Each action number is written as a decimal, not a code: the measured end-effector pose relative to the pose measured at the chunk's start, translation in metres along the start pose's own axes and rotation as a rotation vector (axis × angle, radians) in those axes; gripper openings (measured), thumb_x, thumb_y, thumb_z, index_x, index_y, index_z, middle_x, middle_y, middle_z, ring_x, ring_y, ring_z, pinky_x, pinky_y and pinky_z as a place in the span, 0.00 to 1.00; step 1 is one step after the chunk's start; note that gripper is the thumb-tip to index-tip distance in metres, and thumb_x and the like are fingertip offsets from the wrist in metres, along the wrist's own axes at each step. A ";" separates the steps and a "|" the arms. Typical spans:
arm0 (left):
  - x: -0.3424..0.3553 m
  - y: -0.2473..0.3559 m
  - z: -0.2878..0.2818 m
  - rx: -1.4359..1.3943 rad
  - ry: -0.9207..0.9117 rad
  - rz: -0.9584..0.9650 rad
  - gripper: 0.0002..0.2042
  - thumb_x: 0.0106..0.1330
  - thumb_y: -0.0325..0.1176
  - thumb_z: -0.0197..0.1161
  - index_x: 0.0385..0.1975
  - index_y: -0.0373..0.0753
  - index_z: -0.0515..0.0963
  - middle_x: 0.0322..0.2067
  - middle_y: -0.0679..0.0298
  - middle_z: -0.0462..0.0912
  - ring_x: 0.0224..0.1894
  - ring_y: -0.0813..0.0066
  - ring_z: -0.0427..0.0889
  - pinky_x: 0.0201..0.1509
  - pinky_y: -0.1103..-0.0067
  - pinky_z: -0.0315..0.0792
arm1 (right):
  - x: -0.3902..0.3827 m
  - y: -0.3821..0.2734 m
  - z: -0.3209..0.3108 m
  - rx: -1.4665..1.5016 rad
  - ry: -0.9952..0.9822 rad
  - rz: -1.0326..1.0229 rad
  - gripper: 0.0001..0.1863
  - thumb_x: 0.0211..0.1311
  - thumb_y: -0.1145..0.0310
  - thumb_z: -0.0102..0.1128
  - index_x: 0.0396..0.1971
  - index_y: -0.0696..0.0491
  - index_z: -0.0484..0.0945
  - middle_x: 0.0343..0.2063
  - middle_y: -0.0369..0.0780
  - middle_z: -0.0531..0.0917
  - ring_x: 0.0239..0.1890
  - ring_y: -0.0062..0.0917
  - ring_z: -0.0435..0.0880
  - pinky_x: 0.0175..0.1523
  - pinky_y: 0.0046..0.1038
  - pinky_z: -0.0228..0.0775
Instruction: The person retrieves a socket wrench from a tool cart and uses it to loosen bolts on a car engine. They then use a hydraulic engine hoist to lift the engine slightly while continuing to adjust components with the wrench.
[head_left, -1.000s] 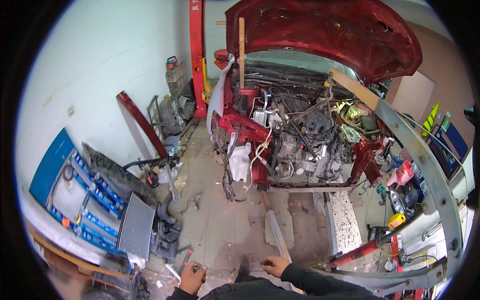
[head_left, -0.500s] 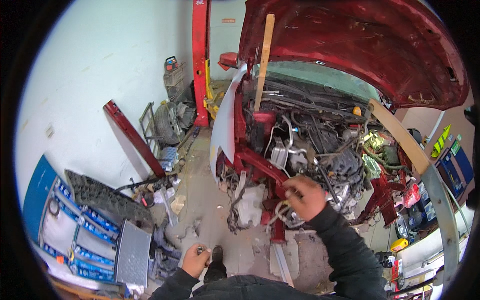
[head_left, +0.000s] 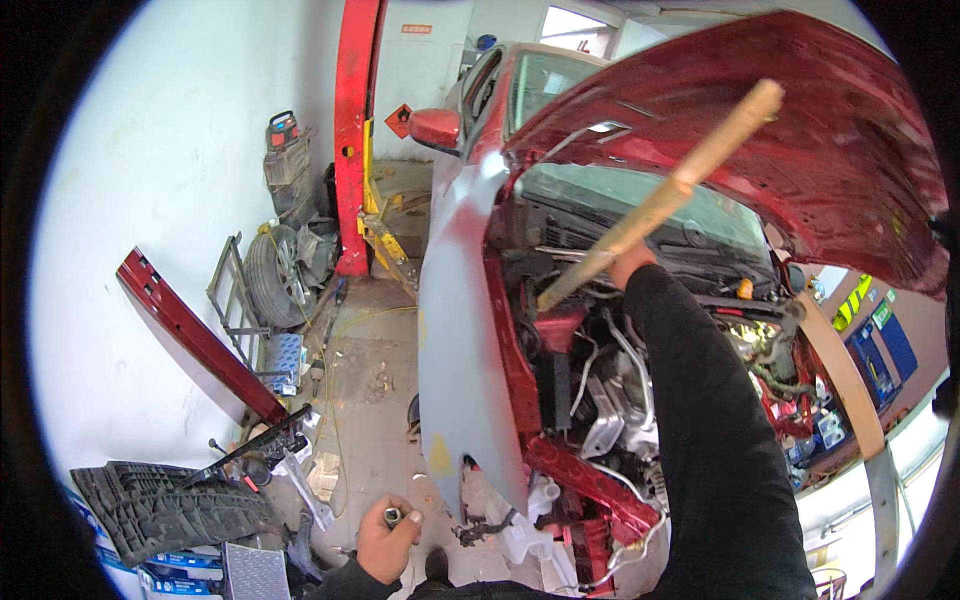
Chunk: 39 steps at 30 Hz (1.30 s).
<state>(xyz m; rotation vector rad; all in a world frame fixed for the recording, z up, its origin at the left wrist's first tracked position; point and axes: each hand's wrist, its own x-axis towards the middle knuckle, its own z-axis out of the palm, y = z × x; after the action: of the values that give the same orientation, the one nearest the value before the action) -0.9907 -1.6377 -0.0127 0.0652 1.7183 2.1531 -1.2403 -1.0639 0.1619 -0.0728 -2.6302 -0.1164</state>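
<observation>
My left hand is low in front of me, its fingers wrapped round a small metal socket whose round hollow end points up. My right hand reaches far forward over the engine bay, near the base of the windshield. A wooden stick slants up across it towards the raised red hood. The stick hides my fingers, so I cannot tell whether they touch it or hold anything. Below my sleeve lie exposed engine parts and a red frame rail.
A grey-patched fender runs along the car's side. Left of it stand a red lift post, a tyre and a leaning red beam. A black plastic liner lies lower left. A curved tan bar crosses the right.
My right hand has gone from the front frame rail forward and up to the windshield base. My view has shifted towards the fender. The left hand still holds the socket.
</observation>
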 end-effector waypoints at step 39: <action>0.036 0.069 -0.001 0.331 -0.668 0.081 0.09 0.72 0.33 0.70 0.43 0.32 0.85 0.31 0.61 0.87 0.34 0.75 0.85 0.41 0.75 0.78 | -0.188 0.020 -0.130 0.135 -0.220 0.387 0.23 0.67 0.54 0.67 0.47 0.59 0.79 0.36 0.58 0.85 0.44 0.57 0.86 0.51 0.52 0.78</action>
<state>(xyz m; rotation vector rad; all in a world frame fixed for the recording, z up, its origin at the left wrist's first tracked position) -1.0427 -1.6394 0.0457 0.8489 1.6362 1.5973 -1.0125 -1.0626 0.1847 -0.5724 -2.7757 0.2126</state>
